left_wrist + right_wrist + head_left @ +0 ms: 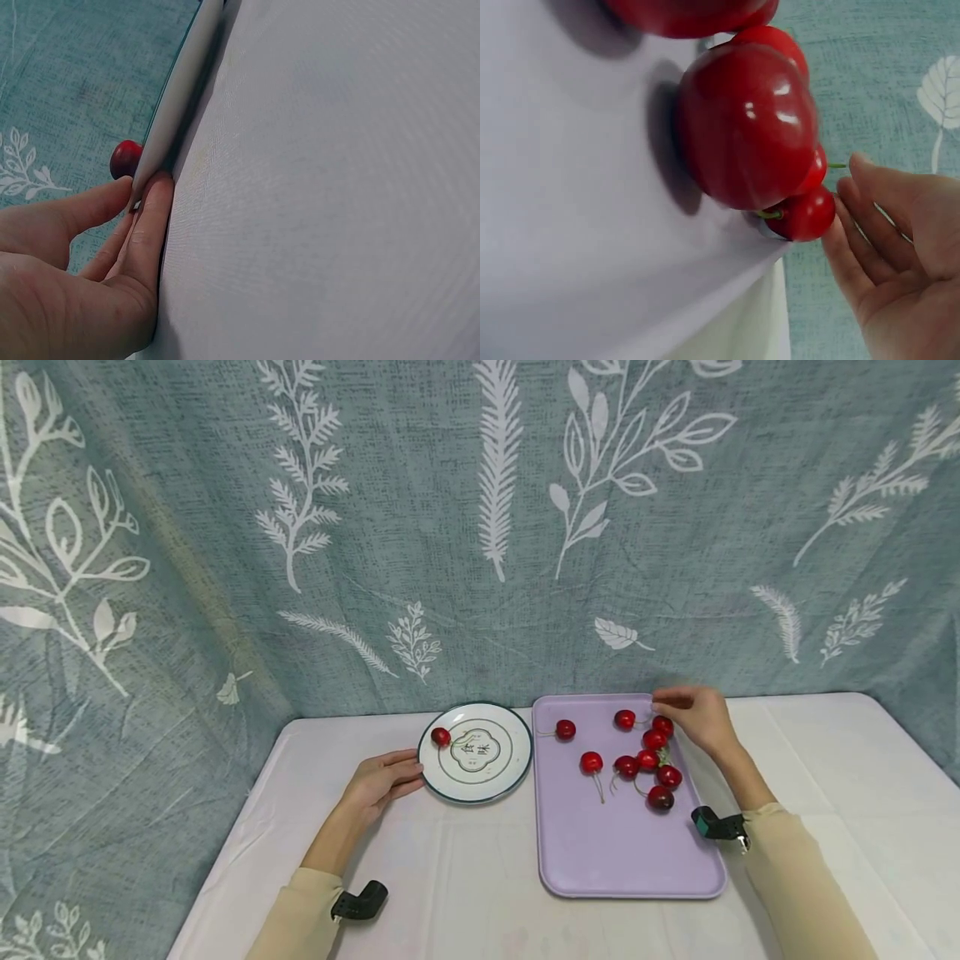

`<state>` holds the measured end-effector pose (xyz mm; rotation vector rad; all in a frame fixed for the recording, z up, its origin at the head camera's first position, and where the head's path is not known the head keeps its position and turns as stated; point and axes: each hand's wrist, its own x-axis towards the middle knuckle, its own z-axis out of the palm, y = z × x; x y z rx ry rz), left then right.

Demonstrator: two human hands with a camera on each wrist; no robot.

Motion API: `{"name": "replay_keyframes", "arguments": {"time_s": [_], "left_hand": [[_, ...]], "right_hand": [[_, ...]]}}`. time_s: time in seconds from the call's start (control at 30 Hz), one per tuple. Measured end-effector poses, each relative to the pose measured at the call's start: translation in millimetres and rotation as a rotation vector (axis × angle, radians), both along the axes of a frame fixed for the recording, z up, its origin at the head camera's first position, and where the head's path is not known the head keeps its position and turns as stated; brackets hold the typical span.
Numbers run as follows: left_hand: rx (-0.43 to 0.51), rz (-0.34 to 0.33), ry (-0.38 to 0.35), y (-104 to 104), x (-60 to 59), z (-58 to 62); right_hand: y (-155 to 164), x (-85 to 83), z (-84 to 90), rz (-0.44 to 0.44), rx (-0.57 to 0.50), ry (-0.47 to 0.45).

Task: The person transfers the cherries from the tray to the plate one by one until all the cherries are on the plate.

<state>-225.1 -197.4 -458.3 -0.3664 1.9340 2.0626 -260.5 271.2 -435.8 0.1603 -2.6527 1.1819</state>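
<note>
In the head view my left hand (pixel 381 783) is at the left edge of a white plate (pixel 480 782) with a dark rim. The left wrist view shows the thumb above the rim and fingers beneath, pinching it. One cherry (pixel 441 737) with a long stem lies on the plate. My right hand (pixel 699 717) is over the far right corner of a lilac tray (pixel 600 852). Its thumb and fingers stand apart beside a cherry (pixel 810 215) in the right wrist view; whether a fingertip touches it, I cannot tell.
Several more red cherries (pixel 627 767) lie on the tray, most clustered along its right side, some with stems. A white cloth (pixel 472 893) covers the table. Behind it hangs a blue-green curtain (pixel 450 527) with white leaf patterns.
</note>
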Motion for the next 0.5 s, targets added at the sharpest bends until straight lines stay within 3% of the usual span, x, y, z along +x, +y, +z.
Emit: {"name": "replay_keyframes", "arguments": {"time_s": [0.5], "left_hand": [[-0.009,0.003,0.003,-0.2,0.5,-0.9]], "right_hand": [[-0.3,0.6,-3.4,0.053,0.020,-0.043]]}}
